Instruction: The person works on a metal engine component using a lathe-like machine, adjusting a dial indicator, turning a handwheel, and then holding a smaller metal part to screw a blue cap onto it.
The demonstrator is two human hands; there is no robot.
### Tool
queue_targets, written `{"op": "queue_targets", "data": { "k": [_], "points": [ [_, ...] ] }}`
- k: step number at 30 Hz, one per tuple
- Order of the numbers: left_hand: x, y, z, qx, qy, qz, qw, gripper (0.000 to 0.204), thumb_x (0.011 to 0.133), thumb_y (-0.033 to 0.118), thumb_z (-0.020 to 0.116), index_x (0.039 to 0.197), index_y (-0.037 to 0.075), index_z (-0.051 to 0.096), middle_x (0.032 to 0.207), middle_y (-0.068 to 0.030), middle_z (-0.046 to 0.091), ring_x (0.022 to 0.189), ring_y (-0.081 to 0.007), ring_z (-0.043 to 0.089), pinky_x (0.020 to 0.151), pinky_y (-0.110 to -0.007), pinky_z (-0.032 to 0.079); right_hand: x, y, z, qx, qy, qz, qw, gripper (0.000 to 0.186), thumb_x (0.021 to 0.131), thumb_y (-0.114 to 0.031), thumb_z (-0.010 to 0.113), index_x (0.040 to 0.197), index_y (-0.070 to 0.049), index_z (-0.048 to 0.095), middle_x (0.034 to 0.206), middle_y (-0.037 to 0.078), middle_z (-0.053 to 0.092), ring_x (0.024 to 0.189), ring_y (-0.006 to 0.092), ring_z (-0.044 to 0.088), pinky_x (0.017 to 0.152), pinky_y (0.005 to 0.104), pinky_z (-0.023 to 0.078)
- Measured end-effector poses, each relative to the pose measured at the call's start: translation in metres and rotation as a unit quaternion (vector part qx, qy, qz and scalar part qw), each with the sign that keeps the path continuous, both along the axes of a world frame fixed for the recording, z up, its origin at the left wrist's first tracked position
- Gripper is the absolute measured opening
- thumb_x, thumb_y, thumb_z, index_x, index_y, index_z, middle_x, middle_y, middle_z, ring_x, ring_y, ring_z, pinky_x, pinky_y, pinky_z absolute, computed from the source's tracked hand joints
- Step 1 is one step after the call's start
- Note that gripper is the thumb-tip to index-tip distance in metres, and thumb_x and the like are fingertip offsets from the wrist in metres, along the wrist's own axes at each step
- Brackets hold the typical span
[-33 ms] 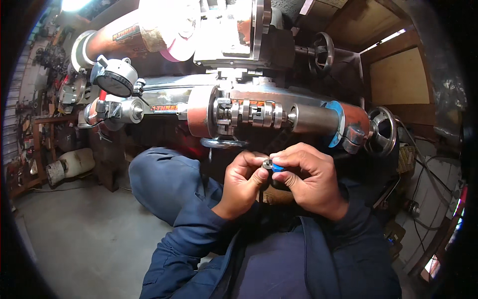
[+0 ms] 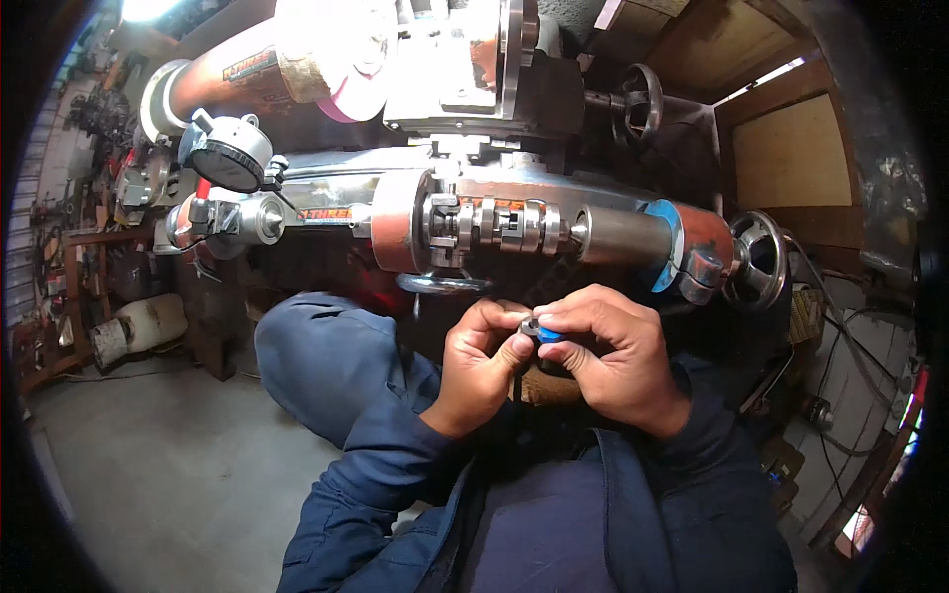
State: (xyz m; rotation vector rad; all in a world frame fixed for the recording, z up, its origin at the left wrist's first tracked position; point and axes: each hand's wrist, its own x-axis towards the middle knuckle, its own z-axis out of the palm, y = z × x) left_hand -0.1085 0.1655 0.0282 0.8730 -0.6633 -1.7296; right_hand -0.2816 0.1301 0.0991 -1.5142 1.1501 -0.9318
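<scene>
In front of my chest, both hands meet fingertip to fingertip. My left hand pinches a small round metal piece between thumb and forefinger. Closed in the same way, my right hand grips a small blue piece right beside the metal one. The two pieces appear to touch, but fingertips hide part of both, and I cannot tell their exact kind. Beyond my hands, a shiny stepped metal shaft lies horizontally in a grinding machine, between a red-brown round chuck and a grey tailstock.
A dial gauge stands at the machine's left. Handwheels are at the right, at the upper right and below the chuck. A pink grinding wheel sits above. A whitish plastic container lies at the left.
The small metal piece has turned slightly between my fingertips. My hands and the machine stay in nearly the same places.
</scene>
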Motion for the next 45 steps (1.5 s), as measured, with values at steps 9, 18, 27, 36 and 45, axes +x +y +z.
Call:
{"op": "queue_targets", "data": {
  "k": [9,18,27,36,45],
  "points": [
    [0.002,-0.007,0.013,-0.189,-0.286,0.068,0.937,0.016,0.083,-0.002,0.074,0.090,-0.001,0.059,0.094,-0.0123,0.067,0.084,-0.0136,0.062,0.076,-0.028,0.051,0.004,0.002,-0.002,-0.052,0.040,0.003,0.998,0.025,0.074,0.005,0.079,0.097,0.000,0.069,0.094,0.016,0.070,0.085,0.0272,0.071,0.073,0.0329,0.057],
    [0.006,-0.006,0.009,-0.073,-0.118,-0.023,0.990,0.015,0.088,0.003,0.072,0.094,-0.002,0.059,0.097,-0.0098,0.067,0.082,-0.0135,0.063,0.074,-0.028,0.052,-0.010,-0.009,-0.014,-0.043,-0.024,0.065,0.997,0.027,0.071,0.011,0.076,0.095,0.000,0.069,0.096,0.015,0.072,0.088,0.0238,0.072,0.074,0.0316,0.058],
    [0.006,-0.006,0.008,-0.115,-0.255,0.015,0.960,0.012,0.086,-0.002,0.070,0.093,-0.003,0.061,0.094,-0.0118,0.069,0.085,-0.0144,0.065,0.076,-0.028,0.052,0.005,-0.002,-0.011,-0.034,0.008,0.041,0.999,0.024,0.070,0.010,0.077,0.090,0.001,0.068,0.090,0.014,0.069,0.082,0.0235,0.071,0.071,0.0313,0.057],
    [0.005,-0.006,0.013,-0.168,-0.300,0.024,0.939,0.012,0.086,-0.003,0.070,0.093,-0.003,0.061,0.092,-0.0127,0.069,0.082,-0.0151,0.065,0.076,-0.028,0.053,0.001,-0.003,-0.014,-0.048,0.013,0.019,0.999,0.024,0.068,0.011,0.077,0.088,0.002,0.067,0.089,0.013,0.069,0.082,0.0248,0.071,0.070,0.0308,0.056],
    [0.006,-0.006,0.006,0.011,-0.068,-0.041,0.997,0.013,0.091,0.003,0.069,0.099,-0.002,0.060,0.093,-0.0104,0.068,0.083,-0.0131,0.065,0.075,-0.028,0.053,-0.005,-0.011,-0.009,-0.009,-0.013,0.087,0.996,0.021,0.069,0.010,0.075,0.086,0.002,0.066,0.086,0.014,0.068,0.081,0.0242,0.070,0.068,0.0316,0.055]
  ]
}}
